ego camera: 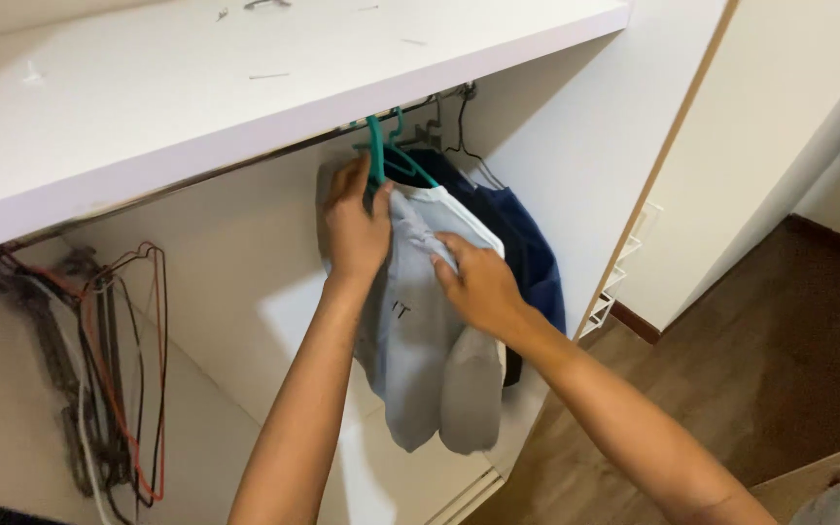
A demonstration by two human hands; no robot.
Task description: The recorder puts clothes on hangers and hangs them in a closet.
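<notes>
Left hand: the left hand point(355, 228) is raised inside the wardrobe point(576, 146), fingers closed around the neck of the green hanger point(379, 156) just under the rail point(245, 165)
Right hand: the right hand point(478, 285) lies on the shoulder of the grey sweatshirt point(420, 360), fingers pinching the bunched cloth
Grey sweatshirt: hangs from the green hanger, folded and drooping between the two forearms
Dark blue garment point(527, 243): hangs just behind the grey one, on a dark wire hanger point(464, 136)
Empty hangers point(123, 369): a bunch of red, black and white wire ones, well apart at the rail's left end
Shelf point(245, 68): white board above the rail
Floor point(770, 369): brown wood, lower right
</notes>
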